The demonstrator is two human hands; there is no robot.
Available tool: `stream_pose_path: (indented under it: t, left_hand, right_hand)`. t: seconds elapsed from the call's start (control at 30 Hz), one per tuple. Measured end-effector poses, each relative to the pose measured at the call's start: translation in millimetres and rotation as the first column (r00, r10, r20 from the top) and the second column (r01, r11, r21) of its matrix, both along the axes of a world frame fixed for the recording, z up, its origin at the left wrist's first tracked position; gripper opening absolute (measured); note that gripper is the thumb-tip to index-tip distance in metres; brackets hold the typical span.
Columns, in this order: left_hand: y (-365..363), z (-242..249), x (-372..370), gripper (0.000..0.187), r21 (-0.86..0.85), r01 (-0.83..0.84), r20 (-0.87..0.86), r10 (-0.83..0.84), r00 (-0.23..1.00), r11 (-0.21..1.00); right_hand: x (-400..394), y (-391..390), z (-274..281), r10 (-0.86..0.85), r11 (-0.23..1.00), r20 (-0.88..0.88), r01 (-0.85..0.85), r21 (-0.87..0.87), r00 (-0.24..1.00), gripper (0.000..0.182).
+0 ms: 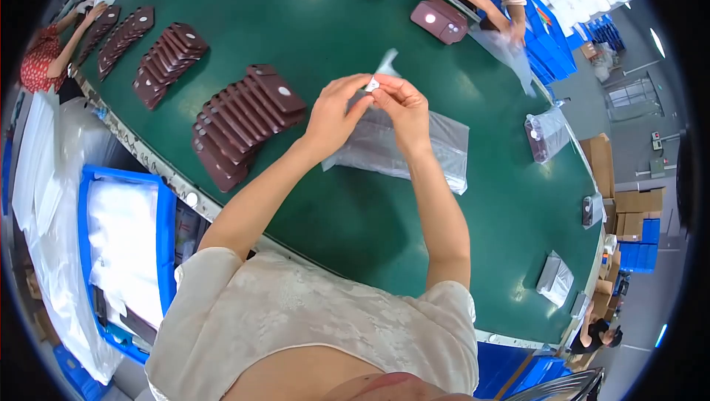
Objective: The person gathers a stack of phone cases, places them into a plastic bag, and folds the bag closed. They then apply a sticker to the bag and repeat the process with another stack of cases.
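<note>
My left hand (336,112) and my right hand (403,109) meet above the green table, fingertips pinching a small white piece (372,85) between them. A strip of clear film (387,63) shows just beyond the fingertips. Beneath my hands lies a clear plastic bag (444,146), flat on the table; whether anything is inside it I cannot tell. Left of my left hand, a fanned row of dark brown cases (240,123) leans one on another, each with a pale round spot.
More brown cases (168,61) stand in rows at the upper left. A person in red (48,61) reaches there. Another person's hands (510,27) hold film at the top right. Bagged items (555,279) lie at the right. A blue bin (168,231) sits left of the table.
</note>
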State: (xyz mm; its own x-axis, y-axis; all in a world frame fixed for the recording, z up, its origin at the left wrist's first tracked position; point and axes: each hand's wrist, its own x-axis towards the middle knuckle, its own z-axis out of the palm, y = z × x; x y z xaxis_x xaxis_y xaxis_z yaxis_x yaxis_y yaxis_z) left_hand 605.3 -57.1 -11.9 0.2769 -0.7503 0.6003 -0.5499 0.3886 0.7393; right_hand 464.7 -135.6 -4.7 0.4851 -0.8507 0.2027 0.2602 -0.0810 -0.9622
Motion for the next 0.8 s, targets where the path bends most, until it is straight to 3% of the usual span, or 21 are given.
stream_pose_path:
  t: [0.13, 0.2, 0.27, 0.3, 0.37, 0.4, 0.5, 0.73, 0.8]
  left_hand:
    - [13, -6, 7, 0.024, 0.054, 0.003, -0.049, 0.0, 0.999, 0.999]
    - [18, -5, 9, 0.022, 0.063, -0.018, -0.062, 0.022, 0.998, 0.998]
    - [20, -5, 12, 0.018, 0.021, -0.055, 0.037, 0.054, 0.998, 0.998]
    - [22, -5, 14, 0.017, 0.0, -0.069, 0.088, 0.068, 0.994, 0.998]
    - [24, -4, 16, 0.016, 0.011, -0.055, 0.112, 0.053, 0.992, 0.998]
    - [25, -4, 17, 0.015, 0.026, -0.044, 0.133, 0.04, 0.99, 0.999]
    - [26, -4, 19, 0.014, 0.073, -0.005, 0.127, -0.005, 0.992, 0.997]
    - [18, -1, 27, 0.016, 0.199, 0.143, 0.084, -0.162, 0.983, 0.969]
    - [12, -1, 32, 0.017, 0.328, 0.226, -0.043, -0.224, 0.974, 0.917]
  right_hand:
    - [9, 23, -4, -0.052, 0.995, -0.03, 0.049, -0.089, 0.998, 0.018]
    - [14, 32, 1, -0.155, 0.973, -0.132, 0.128, -0.191, 0.979, 0.018]
    - [16, 37, 6, -0.205, 0.956, -0.175, 0.159, -0.245, 0.963, 0.018]
    - [16, 40, 9, -0.327, 0.865, -0.25, 0.182, -0.468, 0.911, 0.018]
    - [15, 44, 12, -0.589, 0.553, -0.289, 0.116, -0.825, 0.754, 0.018]
    - [15, 45, 12, -0.594, 0.553, -0.289, 0.12, -0.825, 0.751, 0.018]
    - [16, 43, 10, -0.677, 0.189, -0.035, 0.128, -0.974, 0.735, 0.018]
    - [5, 41, -2, -0.731, 0.096, -0.045, 0.037, -0.995, 0.68, 0.018]
    - [2, 40, -3, -0.735, 0.073, -0.041, 0.019, -0.997, 0.677, 0.018]
